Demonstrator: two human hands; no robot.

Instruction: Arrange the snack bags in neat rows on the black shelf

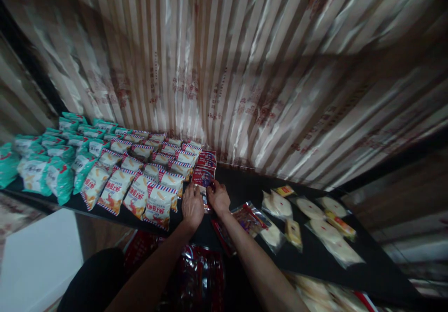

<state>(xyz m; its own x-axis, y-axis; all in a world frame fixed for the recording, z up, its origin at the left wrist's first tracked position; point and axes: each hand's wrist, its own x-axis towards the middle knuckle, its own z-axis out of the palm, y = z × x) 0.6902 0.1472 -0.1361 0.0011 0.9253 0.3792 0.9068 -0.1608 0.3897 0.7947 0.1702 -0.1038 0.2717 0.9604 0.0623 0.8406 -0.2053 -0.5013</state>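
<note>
Both my hands are on a red snack packet (206, 199) on the black shelf (245, 180). My left hand (192, 205) has its fingers closed at the packet's left side. Across from it, my right hand (219, 197) pinches the right edge. Just beyond the fingers, similar red packets (203, 175) form a short row running back to the curtain. Close on the left stand white snack bags (159, 204) with striped tops. To the right of my right wrist lies a larger clear-and-red packet (249, 218), partly hidden by my forearm.
Teal snack bags (59, 176) fill the shelf's left end. Round pale flatbreads in clear wrap (324, 230) and small yellow packs (293, 232) lie on the right. A striped curtain (224, 69) hangs behind. Below are red packages (201, 274) and a white box (40, 260).
</note>
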